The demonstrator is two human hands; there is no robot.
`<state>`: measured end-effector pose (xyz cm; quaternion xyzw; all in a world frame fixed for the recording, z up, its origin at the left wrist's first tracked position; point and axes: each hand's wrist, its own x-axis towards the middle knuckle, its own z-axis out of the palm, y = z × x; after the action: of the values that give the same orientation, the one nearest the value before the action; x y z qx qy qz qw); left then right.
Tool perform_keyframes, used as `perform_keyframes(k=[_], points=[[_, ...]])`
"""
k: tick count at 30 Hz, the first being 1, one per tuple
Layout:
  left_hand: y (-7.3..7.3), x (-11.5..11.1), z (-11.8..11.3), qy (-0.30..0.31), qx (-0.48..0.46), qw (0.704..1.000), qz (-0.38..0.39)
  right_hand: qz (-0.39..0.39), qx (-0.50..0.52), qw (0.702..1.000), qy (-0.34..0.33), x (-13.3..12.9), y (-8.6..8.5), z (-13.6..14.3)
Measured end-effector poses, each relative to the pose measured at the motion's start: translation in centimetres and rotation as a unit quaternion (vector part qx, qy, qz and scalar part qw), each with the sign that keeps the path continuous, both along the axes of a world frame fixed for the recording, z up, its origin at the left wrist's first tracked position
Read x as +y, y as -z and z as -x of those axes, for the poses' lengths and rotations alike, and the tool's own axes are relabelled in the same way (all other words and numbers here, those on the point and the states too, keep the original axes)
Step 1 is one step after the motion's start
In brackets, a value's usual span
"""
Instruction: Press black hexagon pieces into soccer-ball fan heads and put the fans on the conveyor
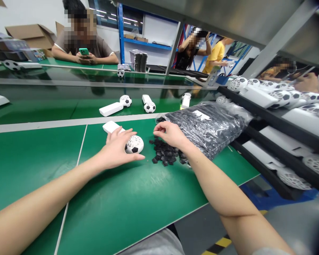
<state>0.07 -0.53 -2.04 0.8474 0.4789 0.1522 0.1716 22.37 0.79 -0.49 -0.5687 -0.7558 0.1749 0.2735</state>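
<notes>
My left hand is spread over a white plastic piece with a football-shaped head, thumb and fingers apart around the ball. The ball is a white lattice with a few black patches; its white handle shows behind my fingers. Over a heap of small black pentagon pieces hovers my right hand, its thumb and index finger brought close together at the tips. Whether a small piece sits between those fingertips I cannot make out. A clear plastic bag full of black pieces lies just beyond my right wrist.
Several finished-looking football pieces lie on the dark green belt beyond the pale strip. At right, black-edged racks hold many white pieces close to my right arm. Across the belt a person holds a green phone; other people stand behind.
</notes>
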Motion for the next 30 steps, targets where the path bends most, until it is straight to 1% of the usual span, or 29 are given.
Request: perform_keyframes(k=[1,3,6,10,13,15,17,18,20,22,24,27,30], points=[[0.3,-0.3,-0.3,-0.021,-0.012,1.000,-0.008,-0.002,-0.037,0.999,0.008,0.1,-0.1,-0.3],[0.7,-0.5,-0.7,-0.028,-0.036,0.999,-0.013,0.007,-0.087,0.996,-0.006,0.0,0.0,-0.4],[0.5,-0.5,-0.8,0.011,-0.047,0.999,0.015,0.015,-0.138,0.989,-0.049,-0.3,0.4,0.1],[0.0,-0.3,-0.5,0.055,-0.055,0.996,0.034,0.006,-0.214,0.974,-0.077,-0.7,0.9,1.3],[0.0,-0.2,-0.4,0.056,-0.067,0.996,0.031,-0.026,-0.276,0.957,-0.084,-1.1,1.1,1.9],[0.0,-0.1,-0.4,0.048,-0.079,0.995,0.034,-0.048,-0.314,0.945,-0.077,-1.1,1.2,2.2],[0.1,0.1,-0.2,0.049,-0.088,0.994,0.040,-0.061,-0.332,0.939,-0.069,-1.0,1.3,2.3],[0.1,0.3,0.0,0.055,-0.090,0.994,0.043,-0.064,-0.328,0.940,-0.067,-0.9,1.4,2.2],[0.0,0.7,0.3,0.071,-0.088,0.993,0.046,-0.068,-0.288,0.952,-0.071,-0.7,1.3,2.0],[0.1,1.0,0.6,0.083,-0.086,0.992,0.047,-0.070,-0.216,0.970,-0.091,-0.7,1.0,1.8],[0.2,1.2,0.8,0.085,-0.088,0.991,0.045,-0.078,-0.141,0.979,-0.123,-1.0,0.6,1.8],[0.3,1.2,0.8,0.081,-0.097,0.991,0.036,-0.113,-0.083,0.973,-0.186,-1.6,0.1,2.2],[0.2,1.2,0.7,0.084,-0.092,0.992,0.033,-0.148,-0.087,0.957,-0.235,-2.1,0.3,2.7]])
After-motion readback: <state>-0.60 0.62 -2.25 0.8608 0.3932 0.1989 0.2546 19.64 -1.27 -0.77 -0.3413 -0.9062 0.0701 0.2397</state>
